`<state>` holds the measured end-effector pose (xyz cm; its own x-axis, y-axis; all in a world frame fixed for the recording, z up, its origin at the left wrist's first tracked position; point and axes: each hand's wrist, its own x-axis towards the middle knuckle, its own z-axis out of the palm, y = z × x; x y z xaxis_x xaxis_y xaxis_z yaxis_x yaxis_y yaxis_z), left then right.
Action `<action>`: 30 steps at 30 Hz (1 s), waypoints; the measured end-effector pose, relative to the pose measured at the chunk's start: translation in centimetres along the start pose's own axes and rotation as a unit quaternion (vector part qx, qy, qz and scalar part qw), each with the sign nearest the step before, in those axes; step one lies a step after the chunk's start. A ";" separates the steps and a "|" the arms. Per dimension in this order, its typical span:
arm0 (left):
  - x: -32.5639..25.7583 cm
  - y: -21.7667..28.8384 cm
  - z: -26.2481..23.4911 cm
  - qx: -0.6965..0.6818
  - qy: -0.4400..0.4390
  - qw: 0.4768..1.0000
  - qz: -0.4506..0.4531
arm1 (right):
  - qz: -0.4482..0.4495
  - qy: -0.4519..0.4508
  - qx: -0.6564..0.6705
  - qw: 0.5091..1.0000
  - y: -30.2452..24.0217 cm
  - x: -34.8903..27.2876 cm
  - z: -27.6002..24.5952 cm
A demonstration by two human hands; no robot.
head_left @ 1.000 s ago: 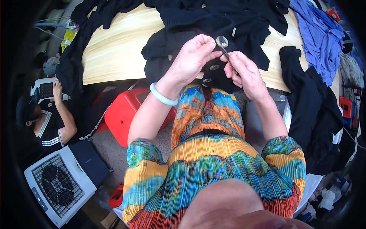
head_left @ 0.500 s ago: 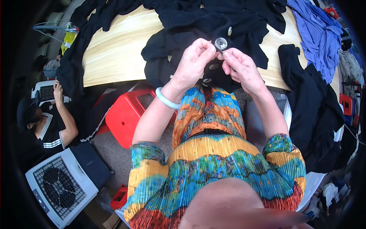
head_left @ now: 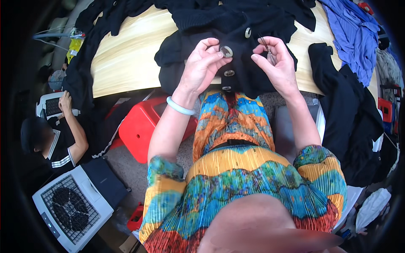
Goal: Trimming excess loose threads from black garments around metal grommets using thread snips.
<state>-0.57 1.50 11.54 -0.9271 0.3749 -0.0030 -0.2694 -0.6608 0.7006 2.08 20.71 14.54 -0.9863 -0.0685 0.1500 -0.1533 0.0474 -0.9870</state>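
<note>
A black knit cardigan with several round buttons is spread over the table edge in front of me. My left hand pinches its front beside a grey button, thumb tip at the button's rim and index finger lifted away. The button tilts and sits left of the line of the others. To the right, my right hand is raised off the cloth, fingers curled round small thread snips whose thin dark blades point up and left. Part of the snips is hidden in the palm.
Pale wooden table carries more black garments and a blue-violet cloth. A red stool and a white fan unit stand at left. A co-worker in black sits at far left.
My hands have drawn apart: the right moved right, away from the button, and the snips now show in it. The left shifted left, and the button moved with it and tilted.
</note>
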 end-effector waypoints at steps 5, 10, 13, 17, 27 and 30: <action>0.0 0.0 -0.5 -0.076 -0.013 0.996 -0.047 | -0.056 -0.028 -0.010 0.998 0.4 0.5 0.6; 0.0 0.0 -0.2 -0.075 -0.018 0.995 -0.067 | -0.136 -0.061 -0.077 0.986 -0.4 1.0 1.8; 0.2 0.1 0.2 -0.046 -0.017 0.996 -0.079 | -0.155 -0.038 -0.154 0.975 -0.4 1.4 2.1; 1.1 0.6 -0.1 -0.045 -0.012 0.997 -0.059 | -0.116 0.083 0.005 0.990 0.9 2.0 1.4; 3.5 2.9 3.2 0.093 -0.004 0.995 0.030 | -0.008 0.114 0.147 0.983 -1.5 2.2 1.4; 2.4 2.0 3.4 0.184 -0.014 0.983 0.018 | 0.005 0.136 0.169 0.976 -3.0 3.3 0.1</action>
<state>-2.41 3.29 15.39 -0.9256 0.3760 0.0428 -0.1189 -0.3962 0.9104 -0.73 20.28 17.96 -0.9744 0.1992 0.1040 -0.1598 -0.2888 -0.9440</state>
